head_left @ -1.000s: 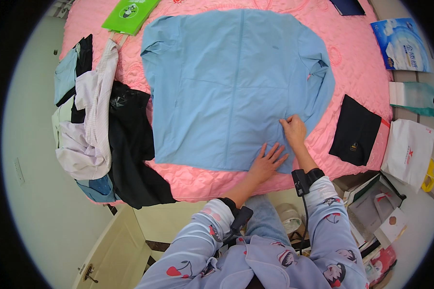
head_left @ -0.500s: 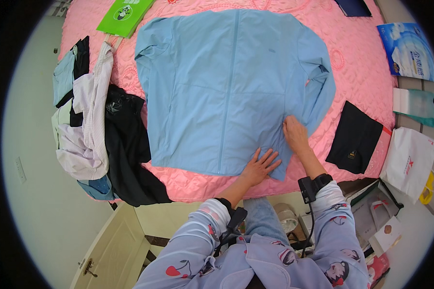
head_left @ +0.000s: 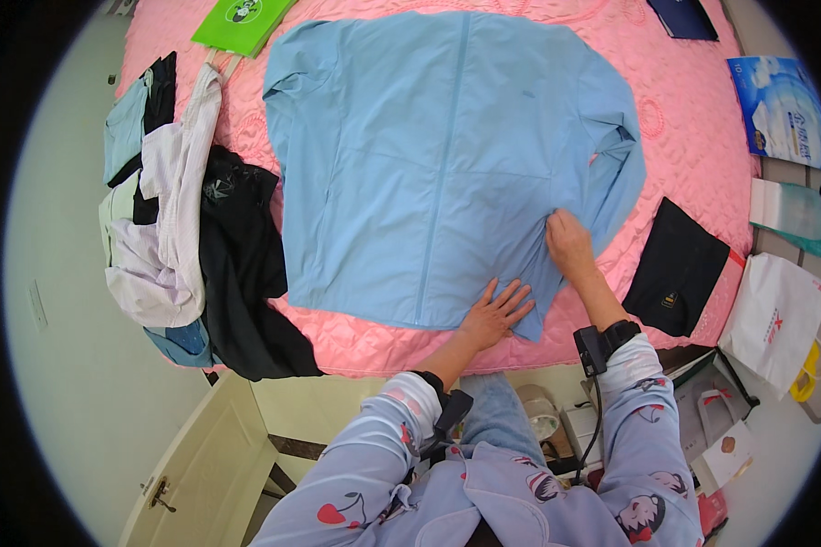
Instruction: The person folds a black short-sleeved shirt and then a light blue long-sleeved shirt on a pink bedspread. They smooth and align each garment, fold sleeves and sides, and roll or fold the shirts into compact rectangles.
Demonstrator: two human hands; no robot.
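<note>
A light blue zip-up jacket [head_left: 374, 173] is spread out front side up, its zip running down the middle and its sleeves at the sides. My left hand [head_left: 496, 314] lies flat on the lower hem, right of the zip, with fingers spread. Higher up, at the jacket's right edge near the sleeve, my right hand [head_left: 569, 246] is closed in a pinch on the fabric. Creases run from that pinch down toward the hem. The right sleeve [head_left: 622, 173] curves out beside the body of the jacket.
A pink quilted bedspread [head_left: 374, 342] lies under everything. Piled clothes, including black trousers [head_left: 237, 273] and a pale striped garment [head_left: 178, 201], are at left. A green bag [head_left: 237, 25] is at the back; a folded black garment [head_left: 675, 269] and a white bag [head_left: 775, 314] are at right.
The view has shifted slightly. My right hand still grips the jacket's side and the fabric near it is more drawn up in creases. My left hand stays flat on the hem.
</note>
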